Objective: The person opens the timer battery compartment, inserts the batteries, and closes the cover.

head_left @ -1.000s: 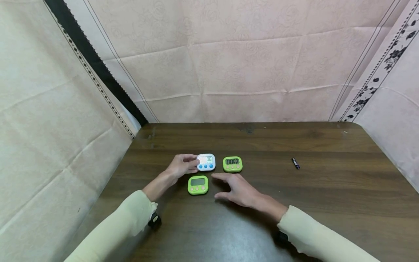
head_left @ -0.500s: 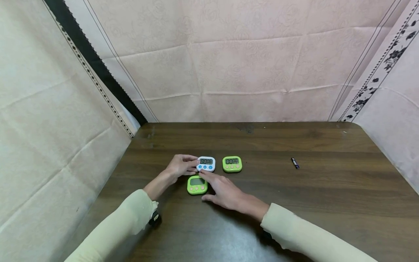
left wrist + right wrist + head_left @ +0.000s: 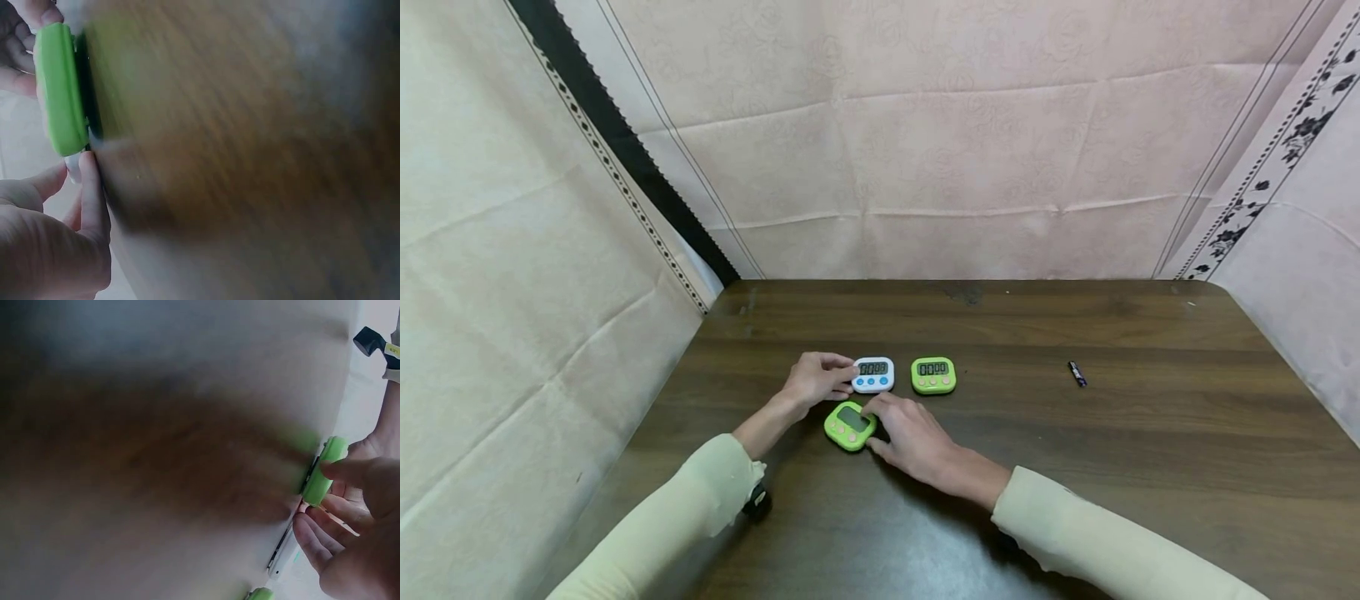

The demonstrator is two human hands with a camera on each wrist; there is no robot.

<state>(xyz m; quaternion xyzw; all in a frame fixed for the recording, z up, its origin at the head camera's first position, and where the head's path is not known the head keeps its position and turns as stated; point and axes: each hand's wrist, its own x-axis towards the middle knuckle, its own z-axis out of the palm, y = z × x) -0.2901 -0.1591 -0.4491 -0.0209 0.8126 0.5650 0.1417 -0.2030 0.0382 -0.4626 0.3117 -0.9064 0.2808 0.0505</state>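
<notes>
A white digital timer [image 3: 874,379] with blue buttons lies on the table, its screen lit with digits. My left hand [image 3: 815,382] pinches its left edge between thumb and fingers. Just in front of it is a green timer [image 3: 848,427] with a blank screen, turned slightly askew. My right hand [image 3: 917,440] grips that one by its right side, thumb at the near edge and fingers at the far corner. In the right wrist view, thumb and fingers close on the green timer [image 3: 328,469], with the white timer [image 3: 284,553] beyond. A second green timer [image 3: 933,377] shows zeros.
Farther right on the brown wooden table [image 3: 1150,433] lies a small dark battery [image 3: 1077,373]. Pale cloth [image 3: 962,167] hangs behind the table's back edge and along both sides.
My right hand has moved left onto the near green timer and taken hold of it, and that timer has turned askew. The left hand stays at the white timer, whose digits have changed.
</notes>
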